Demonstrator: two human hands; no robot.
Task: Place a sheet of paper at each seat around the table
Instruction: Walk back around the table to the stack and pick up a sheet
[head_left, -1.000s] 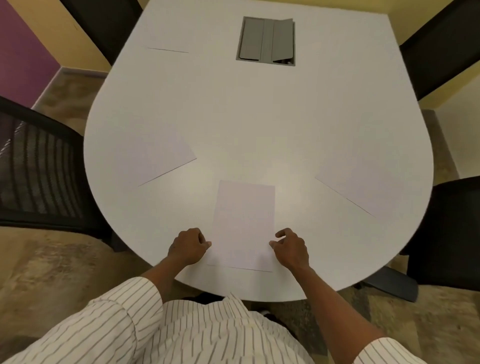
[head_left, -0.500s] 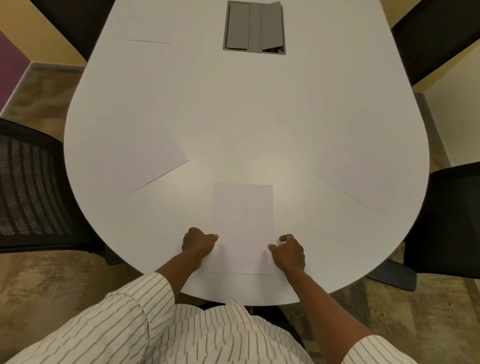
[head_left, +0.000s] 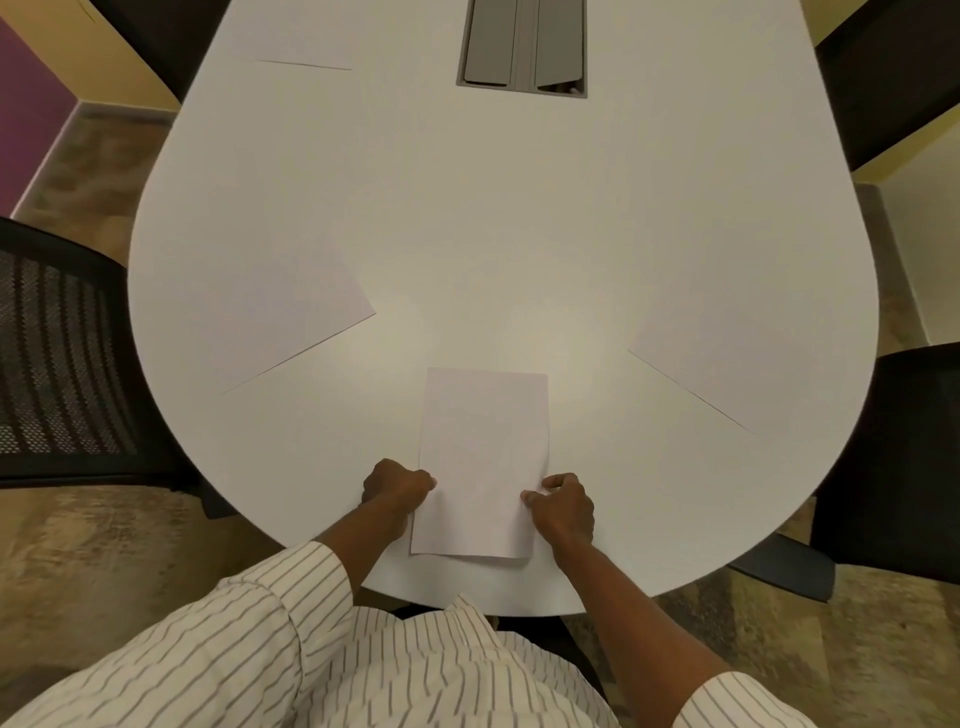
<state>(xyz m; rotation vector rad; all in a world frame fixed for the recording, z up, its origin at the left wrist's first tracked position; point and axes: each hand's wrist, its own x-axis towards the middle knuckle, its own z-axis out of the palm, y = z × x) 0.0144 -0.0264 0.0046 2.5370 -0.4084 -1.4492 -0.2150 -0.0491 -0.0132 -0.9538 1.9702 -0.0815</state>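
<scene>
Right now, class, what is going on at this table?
A person in a striped shirt is setting a sheet of paper at the near seat of a white table. The left hand and right hand pinch its side edges as it lies flat. Other sheets already lie at the left, right and far left. Dark chairs stand around.

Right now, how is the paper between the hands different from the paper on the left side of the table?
The middle paper lies straight, its short edge facing the person; the left paper lies slanted toward the mesh chair. The left hand and right hand touch the middle paper's sides; nothing touches the left paper. Both are plain white sheets lying flat on the white table.
</scene>
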